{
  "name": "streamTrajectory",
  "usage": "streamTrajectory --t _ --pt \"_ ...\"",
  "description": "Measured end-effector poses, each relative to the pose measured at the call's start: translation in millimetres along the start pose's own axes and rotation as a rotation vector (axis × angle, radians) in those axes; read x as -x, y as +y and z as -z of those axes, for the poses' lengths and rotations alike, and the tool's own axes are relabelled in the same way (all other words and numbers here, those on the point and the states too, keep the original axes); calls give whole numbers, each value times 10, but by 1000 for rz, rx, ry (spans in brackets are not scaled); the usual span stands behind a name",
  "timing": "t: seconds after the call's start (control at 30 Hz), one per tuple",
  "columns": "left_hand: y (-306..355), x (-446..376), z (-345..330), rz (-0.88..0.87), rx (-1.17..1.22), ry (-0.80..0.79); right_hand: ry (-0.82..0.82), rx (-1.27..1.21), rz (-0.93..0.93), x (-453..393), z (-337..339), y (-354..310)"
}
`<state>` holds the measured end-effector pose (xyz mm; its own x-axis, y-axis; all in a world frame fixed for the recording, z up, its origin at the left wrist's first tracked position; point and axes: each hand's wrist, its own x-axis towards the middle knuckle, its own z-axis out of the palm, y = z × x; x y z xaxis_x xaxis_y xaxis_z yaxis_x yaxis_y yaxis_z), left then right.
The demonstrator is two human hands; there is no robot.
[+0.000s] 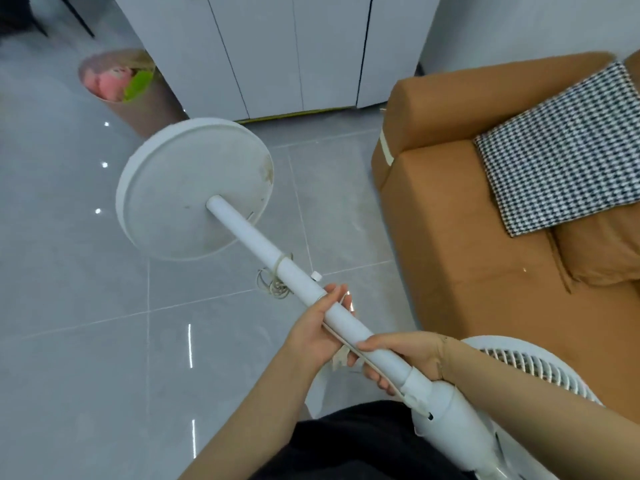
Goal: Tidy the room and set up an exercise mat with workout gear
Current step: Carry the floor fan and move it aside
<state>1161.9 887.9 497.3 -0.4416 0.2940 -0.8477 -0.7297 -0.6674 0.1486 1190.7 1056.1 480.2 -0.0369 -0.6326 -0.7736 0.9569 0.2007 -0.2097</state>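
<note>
Grey glossy floor tiles (86, 306) carry everything in the room. An orange-brown sofa (485, 237) stands along the right side, and a black-and-white checked cushion (561, 157) lies on its seat. White cabinet doors (277, 53) are at the far edge, with a brown round bin (138, 95) just beside their left corner; something pink and something green are inside it.

A white standing fan (194, 192) is lifted off the floor and tilted, its round base pointing away and its grille (540, 368) close to the person's body. The left hand (318, 330) supports the pole from below, fingers curled round it. The right hand (401, 355) grips the pole from above, nearer the fan's head. A thin cord (277, 289) is tied round the pole and hangs down in loops.
</note>
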Motion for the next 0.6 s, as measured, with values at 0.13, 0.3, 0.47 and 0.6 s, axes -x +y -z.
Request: streamTrajectory --t 0.13,0.3,0.47,0.6 --pt "662 -139 27 -25 125 33 -32 95 -82 -261 -88 -782" --pt "1646 -375 253 -49 292 46 -10 226 -177 -780 -390 -1831" --pt "2719 -547 523 -76 374 19 53 310 -198 -1364 -854 -2824" --pt "3766 -569 856 -106 408 -33 77 319 -217 -1920 -1394 -3645"
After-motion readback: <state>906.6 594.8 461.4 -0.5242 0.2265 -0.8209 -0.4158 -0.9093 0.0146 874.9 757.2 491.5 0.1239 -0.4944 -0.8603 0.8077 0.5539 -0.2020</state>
